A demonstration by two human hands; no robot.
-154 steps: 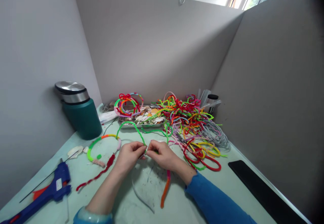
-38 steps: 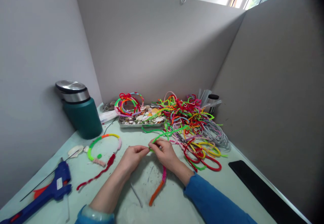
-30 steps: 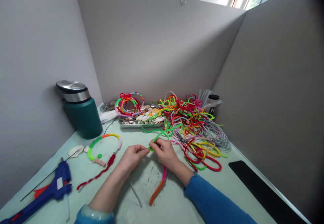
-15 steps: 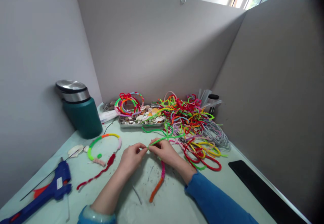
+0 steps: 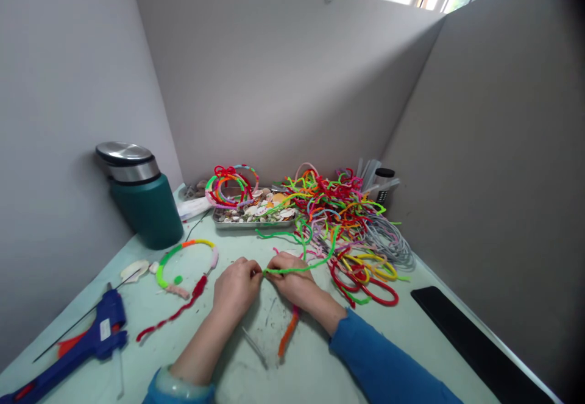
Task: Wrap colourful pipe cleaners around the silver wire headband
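Note:
My left hand and my right hand meet near the middle of the table, fingertips pinched together. Between them is one end of a bright green pipe cleaner; its long tail crosses over my right hand and curves up to the right. Below my right hand emerges an orange pipe cleaner piece with a bit of magenta above it. A thin grey wire shows below my hands. What exactly sits between the fingertips is mostly hidden.
A partly wrapped hoop and a blue glue gun lie left, near a green bottle. Behind are a metal tray of shells and buttons, and tangled pipe cleaners. A black strip lies right.
The green tail has swung lower and now bends upward at its right end. My hands have shifted slightly down and left, and the orange piece has moved slightly right.

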